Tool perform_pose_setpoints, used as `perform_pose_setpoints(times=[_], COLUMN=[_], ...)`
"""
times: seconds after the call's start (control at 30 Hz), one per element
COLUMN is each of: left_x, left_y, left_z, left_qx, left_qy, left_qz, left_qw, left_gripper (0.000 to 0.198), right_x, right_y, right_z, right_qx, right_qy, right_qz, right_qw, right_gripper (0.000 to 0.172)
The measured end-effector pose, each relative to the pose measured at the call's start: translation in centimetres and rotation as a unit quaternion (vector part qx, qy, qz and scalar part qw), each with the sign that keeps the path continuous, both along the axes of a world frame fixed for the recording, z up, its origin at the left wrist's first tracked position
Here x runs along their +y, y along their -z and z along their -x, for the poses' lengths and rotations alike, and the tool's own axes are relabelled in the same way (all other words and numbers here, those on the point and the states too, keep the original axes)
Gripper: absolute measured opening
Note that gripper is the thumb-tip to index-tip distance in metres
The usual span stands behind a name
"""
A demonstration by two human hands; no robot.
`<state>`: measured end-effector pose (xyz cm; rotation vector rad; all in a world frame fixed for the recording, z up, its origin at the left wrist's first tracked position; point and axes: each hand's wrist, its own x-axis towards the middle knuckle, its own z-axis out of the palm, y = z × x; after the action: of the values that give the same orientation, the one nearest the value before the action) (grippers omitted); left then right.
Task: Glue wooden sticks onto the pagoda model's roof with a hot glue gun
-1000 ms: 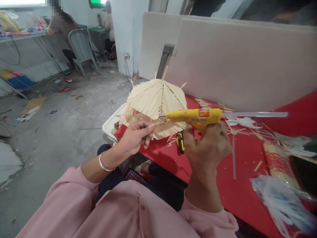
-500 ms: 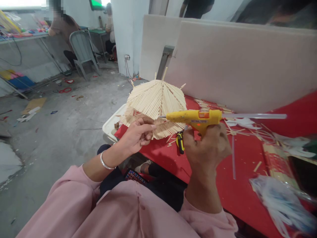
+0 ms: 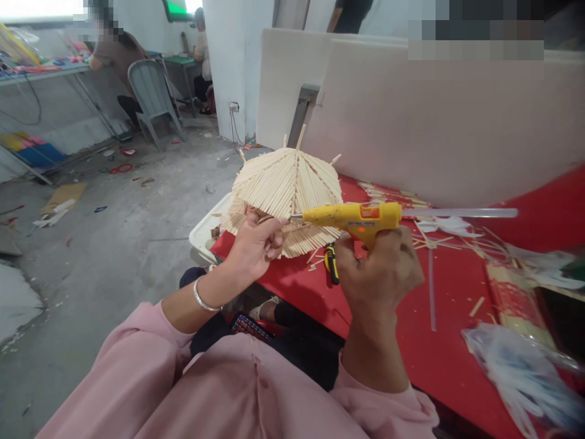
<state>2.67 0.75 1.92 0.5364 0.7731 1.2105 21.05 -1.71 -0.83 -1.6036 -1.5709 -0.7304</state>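
A two-tiered roof model of pale wooden sticks (image 3: 287,186) stands at the near left corner of the red table (image 3: 439,341). My left hand (image 3: 256,244) is closed in a pinch on a thin stick held at the model's lower edge. My right hand (image 3: 377,271) grips a yellow hot glue gun (image 3: 354,216). The gun's nozzle points left, close to my left fingertips. A clear glue stick (image 3: 461,213) juts from the gun's back.
Yellow-handled pliers (image 3: 332,263) lie by my right hand. Loose sticks, white scraps and plastic bags (image 3: 516,372) litter the table's right. A white tray (image 3: 208,228) sits beside the model. White panels (image 3: 439,116) stand behind. People sit at tables, far left, near a grey chair (image 3: 150,91).
My left hand has risen from below the model's edge up to the glue gun's nozzle, fingers closing tighter. The glue gun has shifted slightly left.
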Motion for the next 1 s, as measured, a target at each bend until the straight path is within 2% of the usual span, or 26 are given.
perform_pose_setpoints(times=[0.33,1.0], left_x=[0.05,-0.06], left_y=[0.65,0.52], left_z=[-0.36,-0.35], left_qx=[0.017,0.023], left_qy=[-0.022,-0.034], left_qz=[-0.044,-0.033], left_qw=[0.999,0.999], left_gripper=[0.035,0.038], right_x=[0.01,-0.06], right_y=[0.28,0.04], right_z=[-0.07,0.26], right_qx=[0.015,0.032], right_qy=[0.005,0.006], right_qz=[0.014,0.034], right_qw=[1.0,0.999], right_gripper=[0.013,0.011])
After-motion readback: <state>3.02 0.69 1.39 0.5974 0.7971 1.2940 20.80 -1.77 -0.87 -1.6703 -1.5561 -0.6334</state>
